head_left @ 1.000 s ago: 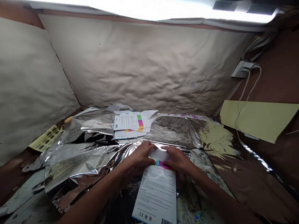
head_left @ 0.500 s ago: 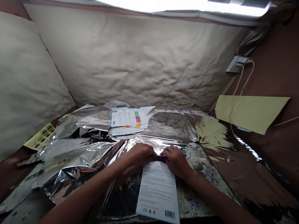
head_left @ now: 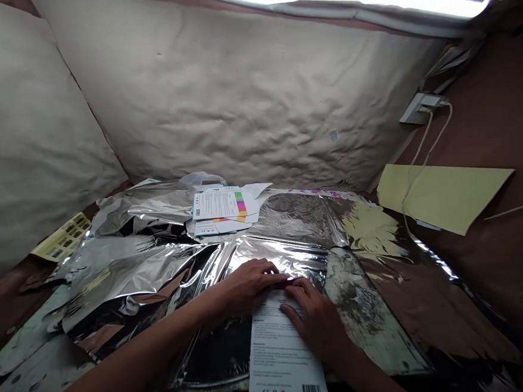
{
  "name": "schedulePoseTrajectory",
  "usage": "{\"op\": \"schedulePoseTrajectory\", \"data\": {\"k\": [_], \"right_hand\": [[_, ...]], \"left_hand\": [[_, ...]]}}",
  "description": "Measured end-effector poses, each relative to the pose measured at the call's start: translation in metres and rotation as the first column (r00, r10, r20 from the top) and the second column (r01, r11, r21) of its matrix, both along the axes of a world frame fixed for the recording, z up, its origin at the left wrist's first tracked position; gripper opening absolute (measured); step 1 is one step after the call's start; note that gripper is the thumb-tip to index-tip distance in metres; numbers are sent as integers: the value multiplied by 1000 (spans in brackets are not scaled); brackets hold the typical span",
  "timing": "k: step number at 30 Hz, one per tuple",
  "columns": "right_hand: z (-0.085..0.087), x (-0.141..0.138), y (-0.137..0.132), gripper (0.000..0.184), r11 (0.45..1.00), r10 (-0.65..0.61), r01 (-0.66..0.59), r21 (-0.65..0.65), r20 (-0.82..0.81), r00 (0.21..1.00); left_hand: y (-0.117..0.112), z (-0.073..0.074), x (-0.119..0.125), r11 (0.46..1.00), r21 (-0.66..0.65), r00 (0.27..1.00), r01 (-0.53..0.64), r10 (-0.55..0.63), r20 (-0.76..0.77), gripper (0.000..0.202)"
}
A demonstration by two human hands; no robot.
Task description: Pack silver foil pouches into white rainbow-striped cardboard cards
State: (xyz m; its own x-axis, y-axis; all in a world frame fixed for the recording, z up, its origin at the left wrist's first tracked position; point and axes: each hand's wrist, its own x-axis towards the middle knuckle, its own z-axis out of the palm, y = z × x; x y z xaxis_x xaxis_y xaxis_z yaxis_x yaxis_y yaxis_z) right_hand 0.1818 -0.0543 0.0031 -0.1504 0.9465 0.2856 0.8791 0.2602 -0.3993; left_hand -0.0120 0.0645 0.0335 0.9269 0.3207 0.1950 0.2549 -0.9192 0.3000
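Okay, on my feed the left hand (head_left: pixel 245 288) and right hand (head_left: pixel 315 323) sit on the far end of a white printed carton (head_left: pixel 281 353) — fingers draped across it, and I can't tell whether either is actually gripping. The carton lies on crumpled silver foil (head_left: pixel 265 252), barcode end toward me, with other printed cartons (head_left: pixel 220 205) beyond.

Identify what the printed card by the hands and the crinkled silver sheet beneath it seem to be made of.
The printed card looks like thin paperboard with a smooth, matte white finish; it has straight, crisp edges and fine printed text. The crinkled silver sheet looks like metallised film or foil, mirror-bright with sharp creases; the look leaves open which.
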Motion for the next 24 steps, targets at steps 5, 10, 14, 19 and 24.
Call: {"op": "schedulePoseTrajectory", "data": {"k": [5, 10, 14, 19, 24], "right_hand": [[3, -1, 0, 20, 991, -2, -2, 132, 34, 999], [10, 1, 8, 16, 977, 19, -31, 210, 57, 998], [19, 5, 13, 13, 981, 105, -113, 157, 60, 993], [37, 14, 28, 3, 968, 179, -177, -180, -5, 984], [42, 18, 50, 6, 874, 96, -152, -462, -141, 985]], "left_hand": [[-1, 3, -1, 995, -76, 997, 64, -60, 49, 49], [0, 3, -3, 994, -80, 997, 80, -79, 21, 47], [-1, 3, -5, 995, -72, 998, 66, -66, -5, 43], [1, 2, -5, 994, -68, 996, 90, -91, -21, 40], [2, -2, -3, 988, -145, 999, 51, -51, 6, 35]]}}
